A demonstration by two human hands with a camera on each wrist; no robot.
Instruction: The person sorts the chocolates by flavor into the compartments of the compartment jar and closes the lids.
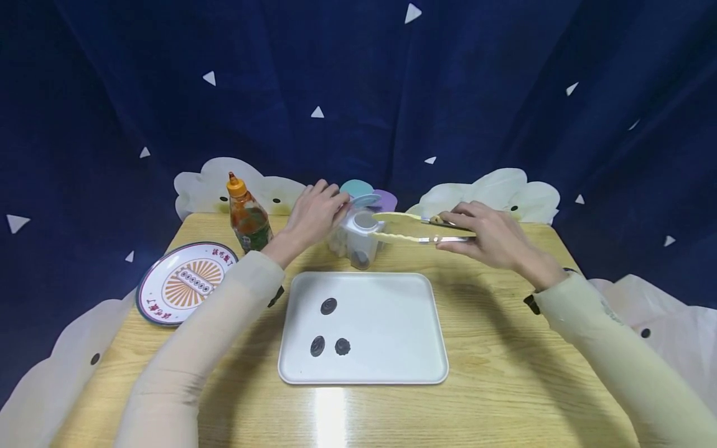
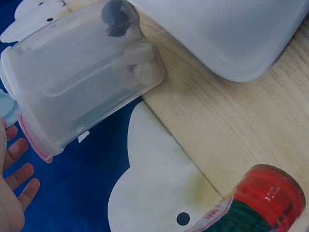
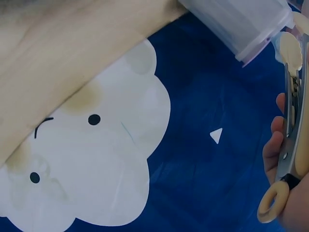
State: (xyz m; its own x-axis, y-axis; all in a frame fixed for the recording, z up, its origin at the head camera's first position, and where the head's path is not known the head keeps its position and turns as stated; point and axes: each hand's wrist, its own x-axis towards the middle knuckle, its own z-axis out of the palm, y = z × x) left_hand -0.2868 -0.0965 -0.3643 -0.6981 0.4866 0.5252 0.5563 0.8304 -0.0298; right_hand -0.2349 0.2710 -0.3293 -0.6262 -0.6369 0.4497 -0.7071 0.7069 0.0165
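My right hand grips a pair of tongs with cream tips and metal arms. Their spread tips reach over the mouth of a clear container, and nothing shows between them. Several coloured lids stand raised on that container. My left hand is at its left side, fingers loosely extended against or beside the light blue lid; exact contact is hard to tell. In the left wrist view a dark piece and pale pieces lie inside the container. A white tray holds three dark, ridged pieces.
Left of the container stands a sauce bottle with an orange cap. A patterned plate lies at the table's left side, partly behind my left sleeve. Behind the wooden table hangs a dark blue curtain.
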